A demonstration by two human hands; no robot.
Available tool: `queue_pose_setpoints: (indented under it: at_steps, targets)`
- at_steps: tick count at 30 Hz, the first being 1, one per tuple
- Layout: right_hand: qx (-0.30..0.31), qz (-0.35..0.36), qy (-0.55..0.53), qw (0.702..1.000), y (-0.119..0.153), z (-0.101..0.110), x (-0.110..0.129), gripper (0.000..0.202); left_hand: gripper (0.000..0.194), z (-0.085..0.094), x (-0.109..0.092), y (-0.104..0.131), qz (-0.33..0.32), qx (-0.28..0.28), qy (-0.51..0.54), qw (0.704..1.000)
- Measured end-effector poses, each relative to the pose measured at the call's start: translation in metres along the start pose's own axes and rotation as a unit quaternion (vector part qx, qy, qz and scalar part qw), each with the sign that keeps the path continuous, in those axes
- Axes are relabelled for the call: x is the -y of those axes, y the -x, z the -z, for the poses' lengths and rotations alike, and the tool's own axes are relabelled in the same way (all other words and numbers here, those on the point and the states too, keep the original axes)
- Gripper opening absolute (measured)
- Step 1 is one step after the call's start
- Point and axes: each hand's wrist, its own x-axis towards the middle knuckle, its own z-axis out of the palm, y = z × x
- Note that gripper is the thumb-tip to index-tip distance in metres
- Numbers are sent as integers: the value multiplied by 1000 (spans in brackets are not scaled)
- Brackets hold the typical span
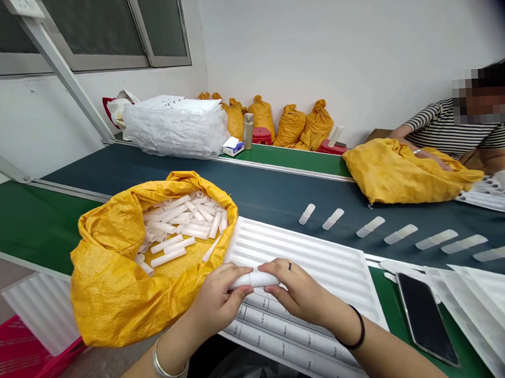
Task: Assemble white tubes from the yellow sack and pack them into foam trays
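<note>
Between my two hands lies a white plastic tube (261,279), held level with a joint line near its middle. My left hand (218,298) grips its left end with thumb and fingers, and my right hand (298,294) pinches the right end. Under the hands is a white grooved tray (306,254), whose near grooves hold printed white tubes (280,328); the far grooves show bare. To the left, an opened yellow woven sack (114,298) contains many loose white tubes (177,215).
Several tubes (401,234) stand in a row on the dark conveyor belt (269,194). A phone (426,318) and stacked trays (487,312) lie at right. Across the belt, a person (444,122) handles another yellow sack (395,173). A plastic-wrapped stack (173,125) sits at the back.
</note>
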Motion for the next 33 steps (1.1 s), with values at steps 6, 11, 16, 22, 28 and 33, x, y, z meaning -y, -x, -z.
queue_pose_setpoints:
  at_steps: [6, 11, 16, 22, 28, 33]
  targets:
    - [35, 68, 209, 975, -20, -17, -18, 20, 40, 1, 18, 3, 72, 57, -34, 995]
    - [-6, 105, 97, 990, -33, -11, -13, 26, 37, 6, 16, 6, 84, 17, 59, 995]
    - [36, 87, -10, 995, -37, 13, 19, 28, 42, 13, 9, 16, 131, -22, 187, 973]
    - [74, 52, 56, 994, -39, 3, 12, 28, 51, 2, 6, 16, 142, 12, 93, 985]
    - [-20, -280, 222, 934, -69, 10, -82, 22, 57, 37, 44, -10, 202, -16, -258, 945]
    - [-47, -453, 207, 866, -69, 39, -158, 29, 38, 88, 100, -17, 343, 1, -449, 825]
